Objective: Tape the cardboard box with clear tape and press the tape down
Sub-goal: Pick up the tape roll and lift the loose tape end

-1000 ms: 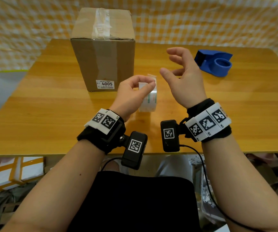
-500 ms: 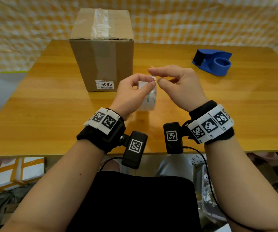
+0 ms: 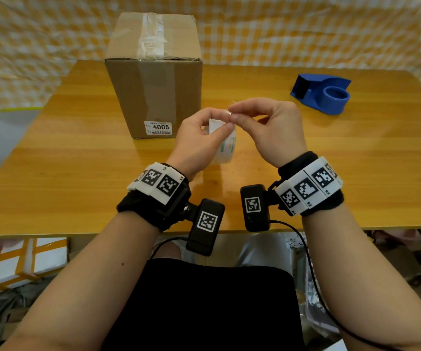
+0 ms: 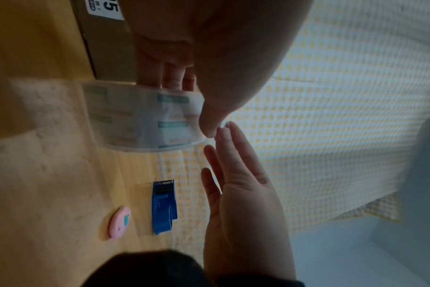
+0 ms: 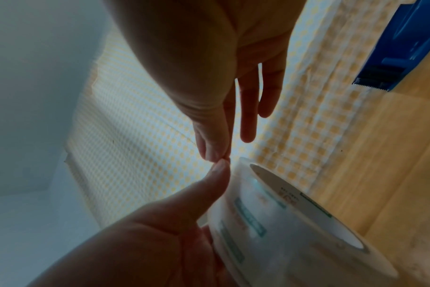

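Since a moment ago our right hand (image 3: 267, 130) has closed in, its grip now pinching the tape's loose end. Our left hand (image 3: 199, 138) grips the clear tape roll (image 3: 225, 148) above the bench (image 3: 77, 148), near the cardboard box (image 3: 156, 79).

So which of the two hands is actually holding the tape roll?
The left hand: it grips the clear tape roll above the table, while the right hand only pinches at the roll's top edge with thumb and forefinger.
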